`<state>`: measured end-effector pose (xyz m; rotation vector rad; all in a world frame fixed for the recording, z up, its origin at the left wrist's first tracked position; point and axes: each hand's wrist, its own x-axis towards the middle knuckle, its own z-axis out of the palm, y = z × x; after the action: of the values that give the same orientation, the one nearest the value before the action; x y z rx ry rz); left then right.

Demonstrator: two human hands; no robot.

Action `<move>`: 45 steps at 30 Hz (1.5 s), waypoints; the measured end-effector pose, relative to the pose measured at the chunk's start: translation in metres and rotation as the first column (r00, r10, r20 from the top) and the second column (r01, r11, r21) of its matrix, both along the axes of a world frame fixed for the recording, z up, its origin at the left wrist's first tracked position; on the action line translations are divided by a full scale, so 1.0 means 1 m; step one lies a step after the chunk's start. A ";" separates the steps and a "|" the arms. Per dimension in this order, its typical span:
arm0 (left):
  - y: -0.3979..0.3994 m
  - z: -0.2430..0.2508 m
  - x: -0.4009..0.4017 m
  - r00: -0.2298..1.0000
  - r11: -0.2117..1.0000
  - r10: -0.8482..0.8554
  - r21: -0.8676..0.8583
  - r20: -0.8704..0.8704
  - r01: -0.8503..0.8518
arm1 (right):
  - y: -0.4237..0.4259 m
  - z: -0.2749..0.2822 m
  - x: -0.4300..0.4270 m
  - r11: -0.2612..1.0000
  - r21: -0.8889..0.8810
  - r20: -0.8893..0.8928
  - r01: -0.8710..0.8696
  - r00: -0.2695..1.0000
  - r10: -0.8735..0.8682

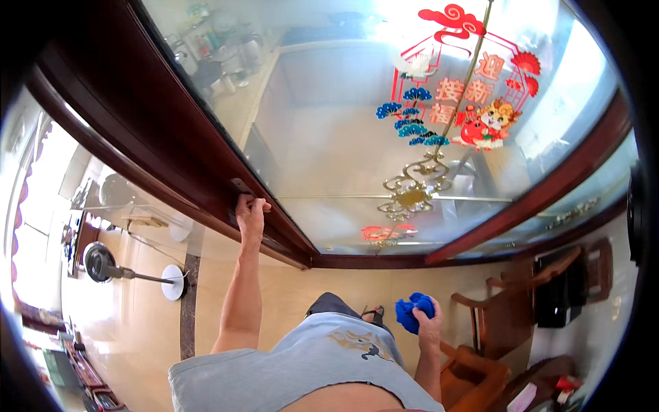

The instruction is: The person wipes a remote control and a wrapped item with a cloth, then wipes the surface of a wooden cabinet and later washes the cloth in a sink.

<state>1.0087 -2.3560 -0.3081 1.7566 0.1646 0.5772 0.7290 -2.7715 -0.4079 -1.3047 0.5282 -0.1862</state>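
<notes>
My left hand (250, 213) is at a metal handle plate (240, 184) on the dark red wooden frame (198, 134) of a glass sliding door, its fingers curled around the fitting there. Most of the handle is hidden beneath the hand. Bunched in my right hand (430, 320) is a blue cloth (413, 312), held out low to the right, apart from the door. The glass pane (329, 129) stands in front of me. It bears a colourful festive sticker (453, 98) with writing and a gold scroll ornament (412, 195).
On the left a pedestal fan (100, 262) stands on the tiled floor (144, 329). To the right are a wooden armchair (507, 314) and, nearer me, another wooden chair (476, 378). Behind the glass, a counter (247, 110) carries several kitchen items.
</notes>
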 end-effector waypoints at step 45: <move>-0.113 0.020 0.106 0.077 0.206 -0.932 -0.345 -0.353 0.916 | 0.081 0.084 0.266 0.943 -0.318 -0.123 -0.095 0.991 0.059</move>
<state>1.1152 -2.4692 -0.2880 1.5220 -0.6248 -0.9053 0.9950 -2.6900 -0.3235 -1.6619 0.5565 -0.1382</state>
